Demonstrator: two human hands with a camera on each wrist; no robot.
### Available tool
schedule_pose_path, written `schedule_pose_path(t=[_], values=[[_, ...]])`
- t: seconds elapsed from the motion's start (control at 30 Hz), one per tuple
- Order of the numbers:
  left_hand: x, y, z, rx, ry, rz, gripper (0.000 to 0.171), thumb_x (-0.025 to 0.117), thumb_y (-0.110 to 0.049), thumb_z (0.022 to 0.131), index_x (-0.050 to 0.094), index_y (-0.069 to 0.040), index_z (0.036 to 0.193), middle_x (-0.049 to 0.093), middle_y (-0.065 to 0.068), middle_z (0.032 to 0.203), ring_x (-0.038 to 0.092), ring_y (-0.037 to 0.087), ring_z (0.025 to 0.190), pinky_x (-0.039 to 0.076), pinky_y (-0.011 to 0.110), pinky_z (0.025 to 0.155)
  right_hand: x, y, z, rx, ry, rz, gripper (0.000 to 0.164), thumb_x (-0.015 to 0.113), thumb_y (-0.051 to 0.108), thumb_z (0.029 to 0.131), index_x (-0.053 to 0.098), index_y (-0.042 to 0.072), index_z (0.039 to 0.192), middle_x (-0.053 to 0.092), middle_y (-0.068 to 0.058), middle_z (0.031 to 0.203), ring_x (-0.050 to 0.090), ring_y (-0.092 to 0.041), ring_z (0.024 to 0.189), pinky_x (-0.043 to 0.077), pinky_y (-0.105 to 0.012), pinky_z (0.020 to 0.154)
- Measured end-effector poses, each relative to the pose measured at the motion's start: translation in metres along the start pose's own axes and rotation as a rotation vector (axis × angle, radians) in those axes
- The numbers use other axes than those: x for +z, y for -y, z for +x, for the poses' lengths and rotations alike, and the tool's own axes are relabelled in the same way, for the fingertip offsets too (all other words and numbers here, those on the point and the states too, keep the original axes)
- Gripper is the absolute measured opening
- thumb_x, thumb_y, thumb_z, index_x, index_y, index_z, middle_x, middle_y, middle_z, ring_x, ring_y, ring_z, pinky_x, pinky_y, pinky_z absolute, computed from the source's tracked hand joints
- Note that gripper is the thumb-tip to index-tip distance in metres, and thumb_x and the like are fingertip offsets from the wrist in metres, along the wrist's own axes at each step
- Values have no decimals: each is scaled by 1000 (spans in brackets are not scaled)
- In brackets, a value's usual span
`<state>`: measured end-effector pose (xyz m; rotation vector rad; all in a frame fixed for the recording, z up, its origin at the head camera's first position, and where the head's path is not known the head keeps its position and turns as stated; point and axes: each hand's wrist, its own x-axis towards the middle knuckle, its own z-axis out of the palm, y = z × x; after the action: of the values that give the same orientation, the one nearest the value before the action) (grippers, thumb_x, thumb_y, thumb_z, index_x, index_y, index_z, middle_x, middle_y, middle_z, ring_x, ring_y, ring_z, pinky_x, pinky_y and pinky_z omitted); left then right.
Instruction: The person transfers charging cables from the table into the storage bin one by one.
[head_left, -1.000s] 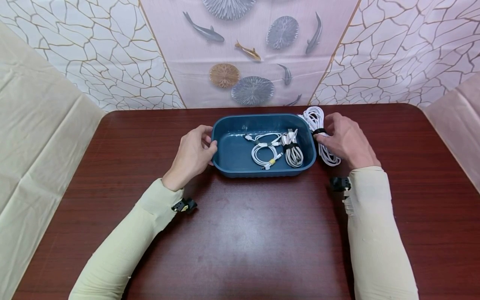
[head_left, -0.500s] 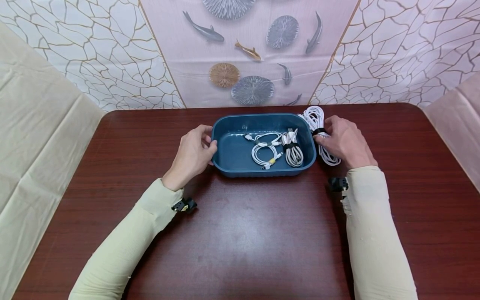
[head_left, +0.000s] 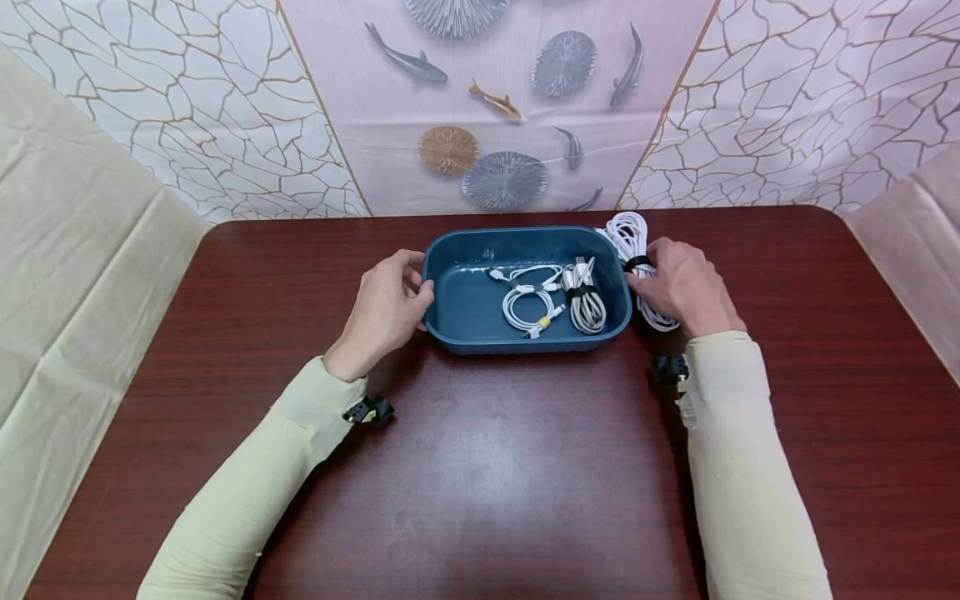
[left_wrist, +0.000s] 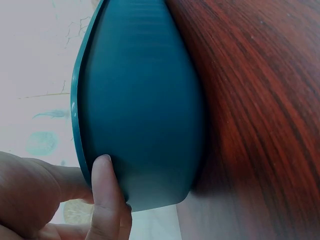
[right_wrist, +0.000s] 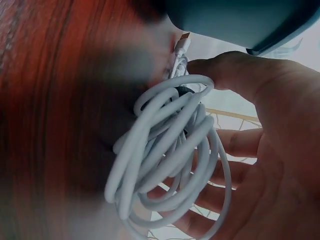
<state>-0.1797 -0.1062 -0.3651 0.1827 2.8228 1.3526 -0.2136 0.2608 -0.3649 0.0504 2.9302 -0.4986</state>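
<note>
A dark blue plastic bin [head_left: 487, 344] stands near the table's far edge. At its left end my left hand [head_left: 386, 304] holds the rim; in the left wrist view a fingertip [left_wrist: 103, 172] lies on the outer wall just under the rim. Right of the bin, a long white cable [head_left: 630, 237] is coiled in a bundle with a black strap. My right hand [head_left: 690, 287] is around that bundle, thumb on one side and fingers on the other. The right wrist view has the cable's loops [right_wrist: 170, 145] between thumb and fingers, with a USB plug [right_wrist: 183, 44] beyond.
Inside the bin lie thin white cables [head_left: 525, 308] tied in coils, and a thicker white cable bundle [head_left: 587, 304] with a black strap at the right end. The reddish-brown table [head_left: 487, 467] meets a patterned wall covering [head_left: 495, 108] at the back.
My right hand has shifted slightly left, closer in around the cable bundle beside the bin. The left hand and the bin have stayed where they were.
</note>
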Motion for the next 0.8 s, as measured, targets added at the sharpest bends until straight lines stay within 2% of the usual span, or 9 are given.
schedule_pose_path(t=[0.23,0.37,0.57,0.8], values=[[0,0,0,-5,2,5,42,60,-10,99,54,0,140,63,14,101,69,20,70,62,27,50,3,2,1,31,17,-24,70,57,50,98,50,-9,136,54,-35,132,55,-53,115,52,-68,90],[0,0,0,-5,1,2,42,60,-10,99,54,0,140,63,14,101,69,19,69,62,28,50,5,2,1,39,5,-24,67,57,51,97,53,-8,129,59,-32,120,58,-48,105,54,-64,81],[1,-1,0,-4,0,6,43,61,-9,99,54,0,140,62,14,100,68,19,68,61,28,50,7,4,1,49,-16,-30,61,59,46,97,53,-7,126,59,-29,114,57,-45,98,54,-60,75],[0,-1,0,-9,-2,11,43,61,-10,99,54,0,140,62,13,100,69,20,69,61,28,50,8,6,2,89,-14,-39,51,58,35,98,51,-6,128,58,-32,119,58,-50,104,53,-63,77]])
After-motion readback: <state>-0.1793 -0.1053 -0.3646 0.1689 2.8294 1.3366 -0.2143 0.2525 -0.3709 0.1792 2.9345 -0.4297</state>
